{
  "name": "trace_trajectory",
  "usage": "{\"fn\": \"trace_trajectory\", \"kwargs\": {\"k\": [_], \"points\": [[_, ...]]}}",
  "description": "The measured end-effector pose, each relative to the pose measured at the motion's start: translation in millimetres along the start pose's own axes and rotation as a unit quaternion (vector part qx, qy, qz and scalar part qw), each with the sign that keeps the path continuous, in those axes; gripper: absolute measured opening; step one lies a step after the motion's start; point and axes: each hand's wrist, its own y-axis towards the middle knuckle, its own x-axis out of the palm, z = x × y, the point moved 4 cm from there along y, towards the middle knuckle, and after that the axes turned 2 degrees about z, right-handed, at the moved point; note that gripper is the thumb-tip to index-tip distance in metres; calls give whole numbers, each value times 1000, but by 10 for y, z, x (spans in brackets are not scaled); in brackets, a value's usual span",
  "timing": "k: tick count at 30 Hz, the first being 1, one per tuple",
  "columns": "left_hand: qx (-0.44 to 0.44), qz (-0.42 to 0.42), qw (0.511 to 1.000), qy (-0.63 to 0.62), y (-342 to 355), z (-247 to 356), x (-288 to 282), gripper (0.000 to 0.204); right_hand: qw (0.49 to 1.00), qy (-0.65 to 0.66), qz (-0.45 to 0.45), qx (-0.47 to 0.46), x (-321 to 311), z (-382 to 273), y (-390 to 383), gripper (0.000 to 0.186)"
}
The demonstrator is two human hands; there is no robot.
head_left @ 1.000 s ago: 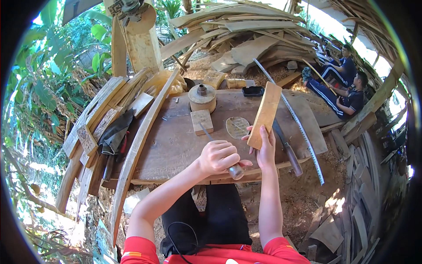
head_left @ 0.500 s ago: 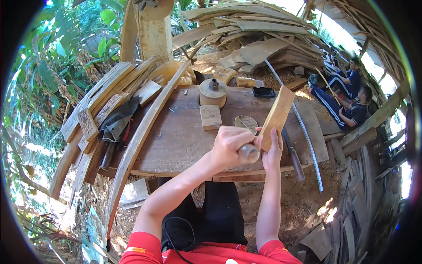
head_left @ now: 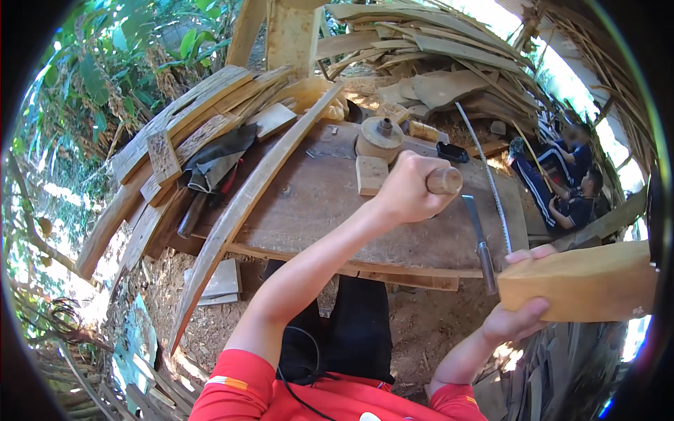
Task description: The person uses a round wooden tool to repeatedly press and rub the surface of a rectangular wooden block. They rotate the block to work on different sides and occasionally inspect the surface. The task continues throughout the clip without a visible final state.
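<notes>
Above the bench's front half, my left hand (head_left: 415, 188) is closed around a round wooden tool handle (head_left: 444, 181); its butt points up and right, and the rest of the tool is hidden by the hand. My right hand (head_left: 518, 323) grips one end of a thick, yellowish wood block (head_left: 579, 282), thumb on the near side and fingers on the far side. Held off the bench's right side, the block reaches toward the picture's right edge. Between the hands, a long-bladed tool with a dark handle (head_left: 485, 263) lies on the wooden bench (head_left: 302, 221).
A round wooden piece with a metal stub (head_left: 380, 139) stands at the back, a small block (head_left: 371, 175) before it. A measuring strip (head_left: 489, 175) lies rightward. A long curved plank (head_left: 242, 214) and stacked boards (head_left: 189, 116) occupy the left. Two people (head_left: 572, 200) sit far right.
My right hand has carried the block from above the bench out to the right, turning it lengthwise. My left hand, still holding the handle, has risen away from it. The view has shifted slightly.
</notes>
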Motion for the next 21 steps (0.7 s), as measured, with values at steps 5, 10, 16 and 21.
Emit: {"fn": "trace_trajectory", "kwargs": {"k": [5, 10, 16, 21], "points": [[54, -37, 996, 55, -116, -42, 175, 15, 976, -173, -133, -5, -67, -150, -178, 64], [60, -31, 996, 53, -174, -53, 169, 12, 990, -98, -100, -17, -181, -122, -277, 65], [60, -34, 997, 45, -208, -23, 120, 10, 996, 53, -74, 11, -300, 6, -495, 67], [101, -15, 994, 33, -232, -108, 152, 8, 955, -262, -137, 25, -101, 149, -715, 80]]}}
